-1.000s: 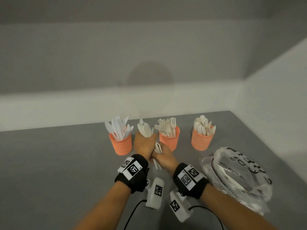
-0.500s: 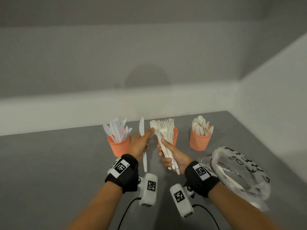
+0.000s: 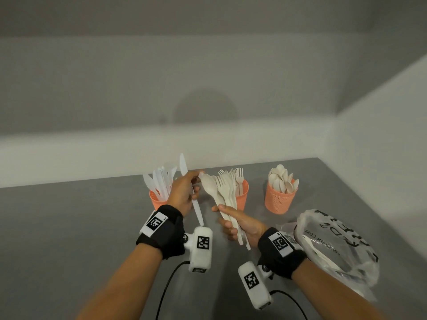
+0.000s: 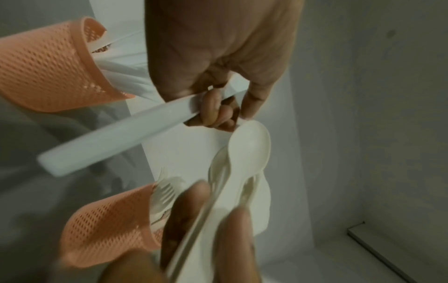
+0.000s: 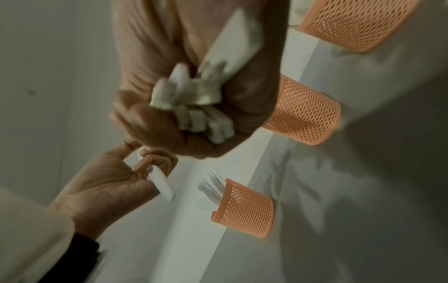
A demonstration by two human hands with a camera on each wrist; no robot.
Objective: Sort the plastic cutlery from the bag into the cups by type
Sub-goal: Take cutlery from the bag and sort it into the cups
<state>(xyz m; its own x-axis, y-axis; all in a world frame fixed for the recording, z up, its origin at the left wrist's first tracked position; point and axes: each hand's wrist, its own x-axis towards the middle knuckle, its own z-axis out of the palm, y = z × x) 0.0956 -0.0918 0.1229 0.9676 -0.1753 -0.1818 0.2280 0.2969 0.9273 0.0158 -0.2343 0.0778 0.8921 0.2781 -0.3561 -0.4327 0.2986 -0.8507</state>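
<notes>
A white knife [image 3: 184, 172] is pinched upright by the left hand [image 3: 182, 195], at 3 o'clock of the knife cup [image 3: 156, 202]. A bundle of forks and a spoon [image 3: 209, 187] is gripped in the closed right hand [image 3: 240, 225], at 6 o'clock of the fork cup [image 3: 242, 195]; the exact count is probably not readable. The spoon cup [image 3: 278, 199] stands at 3 o'clock of the fork cup and the bag [image 3: 335, 248] is lying at 3 o'clock of the right hand, on the table [image 3: 69, 227].

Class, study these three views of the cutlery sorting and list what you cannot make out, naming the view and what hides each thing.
- Bundle in the right hand: exact count unclear; pieces overlap in the head view, blurred in the right wrist view.
- Bag: contents unclear through crinkled plastic, head view.
- Knife cup: partly hidden by the left hand, head view.
- Knife blade: hidden by the left hand's palm, left wrist view.
</notes>
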